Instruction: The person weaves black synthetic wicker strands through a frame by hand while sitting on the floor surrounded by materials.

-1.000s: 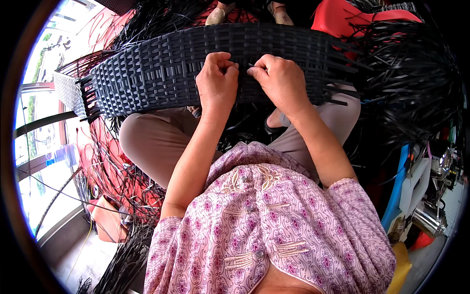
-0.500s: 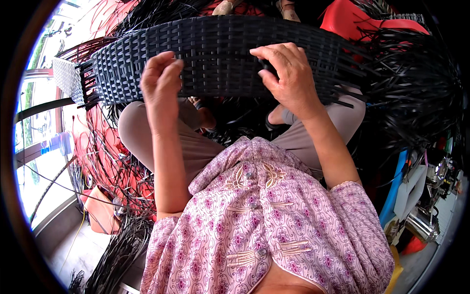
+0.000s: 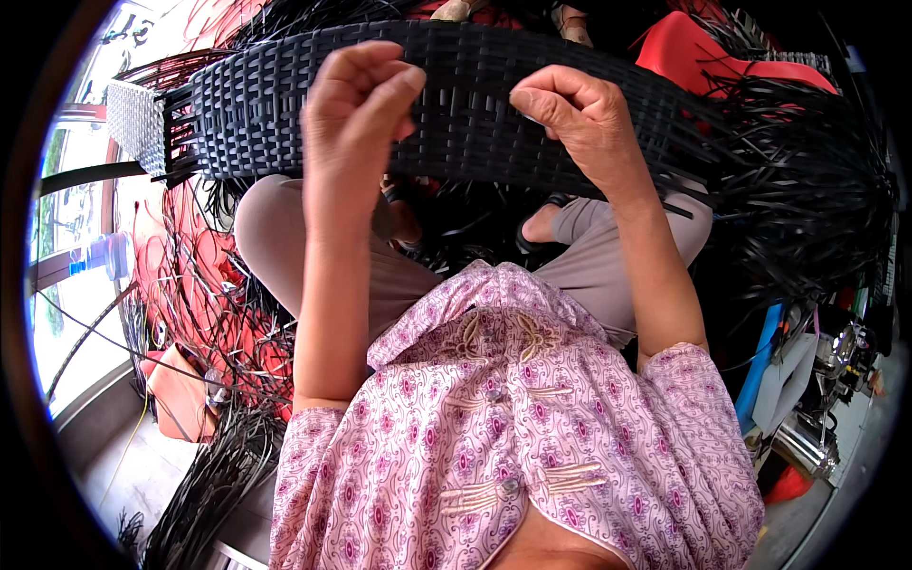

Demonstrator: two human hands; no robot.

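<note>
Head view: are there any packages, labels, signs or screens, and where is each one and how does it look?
Plastic bottle: far left by the window frame, lying sideways, clear body with a blue band, possibly a label.
Signs or screens: none can be made out.
Other packages: none clear; the things at the right edge are too blurred to tell.

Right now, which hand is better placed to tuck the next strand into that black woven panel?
Probably the right hand: its curled fingers rest against the black woven panel. The left hand is lifted in front of the weave, fingers pinched together, seemingly not on it.
</note>
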